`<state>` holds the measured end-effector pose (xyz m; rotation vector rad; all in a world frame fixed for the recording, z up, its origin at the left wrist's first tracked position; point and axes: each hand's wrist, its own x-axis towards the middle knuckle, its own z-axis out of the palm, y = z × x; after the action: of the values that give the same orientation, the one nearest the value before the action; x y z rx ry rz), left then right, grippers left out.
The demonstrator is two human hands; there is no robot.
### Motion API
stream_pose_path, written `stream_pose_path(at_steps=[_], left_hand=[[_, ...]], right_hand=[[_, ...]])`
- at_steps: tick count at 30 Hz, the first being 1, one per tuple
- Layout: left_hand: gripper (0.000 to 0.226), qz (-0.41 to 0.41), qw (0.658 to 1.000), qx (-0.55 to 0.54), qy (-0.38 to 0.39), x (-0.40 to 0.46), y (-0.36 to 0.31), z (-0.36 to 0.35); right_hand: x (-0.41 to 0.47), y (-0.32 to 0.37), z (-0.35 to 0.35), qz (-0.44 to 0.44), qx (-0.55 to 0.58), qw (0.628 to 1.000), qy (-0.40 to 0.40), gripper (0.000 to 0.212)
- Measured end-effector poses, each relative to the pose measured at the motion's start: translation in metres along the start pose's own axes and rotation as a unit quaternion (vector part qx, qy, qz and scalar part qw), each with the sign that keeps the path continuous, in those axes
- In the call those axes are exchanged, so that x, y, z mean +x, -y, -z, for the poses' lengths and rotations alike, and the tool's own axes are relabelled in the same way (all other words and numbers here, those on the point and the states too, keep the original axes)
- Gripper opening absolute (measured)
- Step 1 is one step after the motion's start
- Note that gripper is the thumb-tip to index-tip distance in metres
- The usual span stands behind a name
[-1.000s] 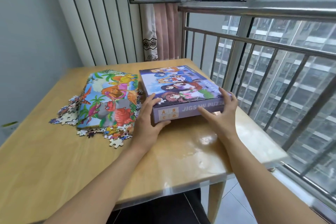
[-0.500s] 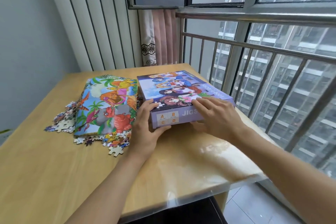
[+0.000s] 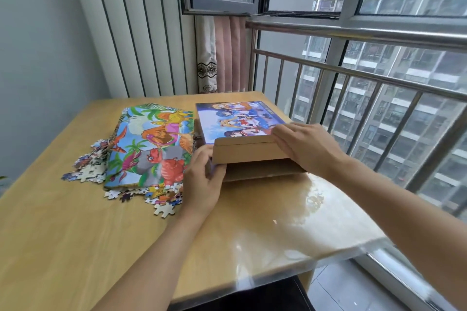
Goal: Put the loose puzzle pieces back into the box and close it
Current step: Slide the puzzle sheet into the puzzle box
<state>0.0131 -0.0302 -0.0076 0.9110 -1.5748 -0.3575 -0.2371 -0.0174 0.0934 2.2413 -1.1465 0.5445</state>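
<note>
The puzzle box (image 3: 262, 171) sits at the table's far right. Its lid (image 3: 235, 118), printed with cartoon figures, is tilted up at the front, so the brown inner side of its front flap (image 3: 245, 153) shows. My left hand (image 3: 202, 182) grips the box's front left corner. My right hand (image 3: 308, 149) holds the lid's front right edge, fingers laid over the top and thumb hidden. Loose puzzle pieces (image 3: 88, 169) lie left of the box, with more of these pieces (image 3: 156, 197) near my left hand.
A colourful dinosaur picture sheet (image 3: 151, 144) lies on top of the piece pile, left of the box. The wooden table (image 3: 75, 235) has a glossy cover. A metal railing (image 3: 353, 70) and window run close along the table's right edge.
The lid's front edge has come up, hiding the purple printed front and showing brown cardboard. My right hand moved from the front face to the lid's right front edge. The camera moved closer.
</note>
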Motion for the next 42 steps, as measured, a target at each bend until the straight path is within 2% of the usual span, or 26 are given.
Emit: stream_pose_path(at_steps=[5,8,10,13,17,20,22,23,25,27,28,30,33,36,38,40,42], left_hand=[[0.028,0.016,1.0,-0.011,0.002,0.006,-0.009,-0.009],[0.019,0.037,0.999,0.004,-0.025,0.021,-0.009,-0.016],[0.023,0.018,1.0,0.02,-0.003,0.027,-0.002,-0.017],[0.036,0.026,0.998,0.039,0.042,0.018,0.01,-0.014],[0.024,0.054,0.988,0.104,0.097,0.013,0.001,-0.004],[0.04,0.043,0.968,0.181,0.168,0.026,-0.015,0.028],[0.038,0.061,0.97,0.165,0.169,0.037,-0.021,0.059],[0.034,0.067,0.977,0.157,0.127,0.043,-0.018,0.079],[0.026,0.075,0.982,0.171,-0.016,0.052,0.001,0.117],[0.028,0.127,0.963,0.196,-0.134,0.05,0.031,0.148],[0.033,0.167,0.952,0.202,-0.157,0.045,0.046,0.159],[0.048,0.236,0.939,0.199,-0.15,0.03,0.071,0.174],[0.065,0.298,0.934,0.153,-0.122,0.024,0.097,0.176],[0.066,0.292,0.944,0.122,-0.099,0.028,0.103,0.169],[0.059,0.289,0.944,0.105,-0.118,0.031,0.104,0.168],[0.054,0.279,0.947,0.08,-0.135,0.032,0.105,0.167],[0.054,0.255,0.955,0.059,-0.142,0.033,0.105,0.169]], right_hand=[[0.015,-0.009,-0.003,-0.079,0.033,0.996,-0.028,0.044],[0.003,-0.004,-0.012,-0.096,0.058,0.991,-0.071,0.038],[-0.01,0.001,-0.02,-0.127,0.082,0.985,-0.085,0.036],[-0.024,0.019,-0.032,-0.167,0.124,0.977,-0.046,0.039],[-0.001,0.038,-0.026,-0.238,0.161,0.958,0.024,0.048],[0.043,0.062,-0.007,-0.245,0.264,0.932,0.043,0.037],[0.078,0.083,-0.002,-0.243,0.342,0.907,0.04,0.027],[0.099,0.096,-0.005,-0.248,0.37,0.893,0.057,0.027],[0.136,0.12,-0.022,-0.29,0.388,0.864,0.134,0.042],[0.161,0.139,-0.045,-0.364,0.412,0.804,0.226,0.049],[0.169,0.144,-0.057,-0.405,0.433,0.767,0.246,0.047],[0.18,0.152,-0.081,-0.472,0.477,0.702,0.237,0.043],[0.182,0.151,-0.112,-0.544,0.525,0.629,0.183,0.038],[0.179,0.146,-0.13,-0.585,0.538,0.599,0.098,0.025],[0.179,0.144,-0.132,-0.585,0.571,0.573,0.067,0.019],[0.178,0.138,-0.135,-0.567,0.621,0.541,0.039,0.033],[0.177,0.133,-0.132,-0.531,0.652,0.54,0.008,0.041]])
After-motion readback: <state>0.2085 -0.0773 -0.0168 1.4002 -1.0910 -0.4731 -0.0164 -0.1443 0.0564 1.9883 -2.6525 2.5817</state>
